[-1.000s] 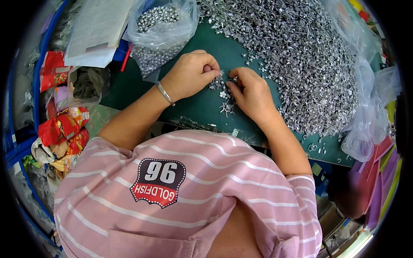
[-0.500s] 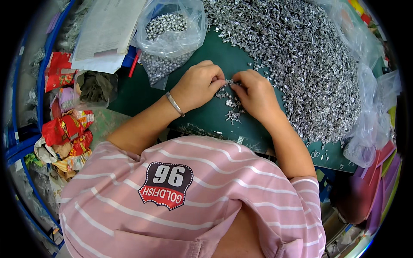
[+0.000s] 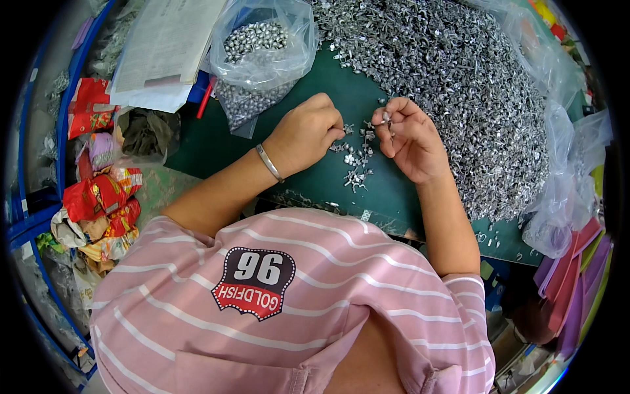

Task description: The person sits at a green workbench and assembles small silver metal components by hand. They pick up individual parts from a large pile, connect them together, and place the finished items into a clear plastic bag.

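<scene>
Silvery and small, a metal piece (image 3: 386, 117) sits pinched by the right hand (image 3: 417, 142), where a slackened grip could lose it among the loose parts (image 3: 350, 159) between the hands, while the left hand (image 3: 306, 134) curls beside those parts, its hold too hidden to tell.

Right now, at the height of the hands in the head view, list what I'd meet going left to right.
Blue rack frame, red packet, dark bundle, clear bag of rounded metal pieces, left hand, small loose metal parts, right hand, large metal heap, clear plastic.
</scene>
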`<state>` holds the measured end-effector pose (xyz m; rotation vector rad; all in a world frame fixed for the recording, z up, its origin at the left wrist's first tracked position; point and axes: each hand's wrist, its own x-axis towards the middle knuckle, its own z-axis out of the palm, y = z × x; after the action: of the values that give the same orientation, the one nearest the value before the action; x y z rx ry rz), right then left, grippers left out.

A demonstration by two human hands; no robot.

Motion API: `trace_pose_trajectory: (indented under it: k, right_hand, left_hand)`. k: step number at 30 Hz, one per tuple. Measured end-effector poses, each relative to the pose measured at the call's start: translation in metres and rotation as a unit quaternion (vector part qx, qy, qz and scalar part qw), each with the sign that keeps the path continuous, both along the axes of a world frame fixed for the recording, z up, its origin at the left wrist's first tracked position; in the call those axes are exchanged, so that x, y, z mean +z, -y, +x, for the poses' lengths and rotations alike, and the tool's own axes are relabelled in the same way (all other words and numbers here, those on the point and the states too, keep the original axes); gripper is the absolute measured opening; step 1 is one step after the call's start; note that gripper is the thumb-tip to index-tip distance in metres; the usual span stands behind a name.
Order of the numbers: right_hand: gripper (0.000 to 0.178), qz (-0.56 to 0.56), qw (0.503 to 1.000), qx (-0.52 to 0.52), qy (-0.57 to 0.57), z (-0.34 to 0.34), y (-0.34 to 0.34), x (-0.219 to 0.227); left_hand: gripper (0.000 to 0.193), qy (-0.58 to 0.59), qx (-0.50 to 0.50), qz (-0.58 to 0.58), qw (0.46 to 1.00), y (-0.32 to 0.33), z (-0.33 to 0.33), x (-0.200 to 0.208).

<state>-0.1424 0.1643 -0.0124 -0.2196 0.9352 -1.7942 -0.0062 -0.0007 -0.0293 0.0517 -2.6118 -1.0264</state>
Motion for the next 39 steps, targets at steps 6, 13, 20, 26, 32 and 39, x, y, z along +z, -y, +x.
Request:
trace_pose_trajectory:
  k: [6,13,20,26,32,39]
  right_hand:
    - [0.01,0.207,0.839,0.055,-0.501,0.014,0.008,0.0]
    - [0.015,0.175,0.716,0.03,-0.675,0.018,0.017,-0.009]
    - [0.018,0.09,0.992,0.053,-0.074,-0.01,0.0,0.001]
    - [0.014,0.18,0.865,0.056,-0.464,0.014,0.018,-0.006]
    - [0.016,0.176,0.567,0.049,-0.803,0.023,0.043,-0.014]
    - [0.002,0.091,0.99,0.014,-0.104,-0.017,0.002,0.004]
  left_hand:
    - [0.01,0.024,0.093,0.101,0.99,0.01,0.004,0.003]
    - [0.01,0.059,0.018,0.055,0.997,0.011,0.011,0.004]
    - [0.008,0.132,0.081,0.498,0.853,0.022,0.012,0.007]
    - [0.009,0.128,0.091,0.364,0.918,0.018,0.018,0.011]
    - [0.012,0.087,0.012,0.109,0.99,0.011,0.02,0.002]
    - [0.011,0.151,0.063,0.402,0.901,0.022,0.027,0.016]
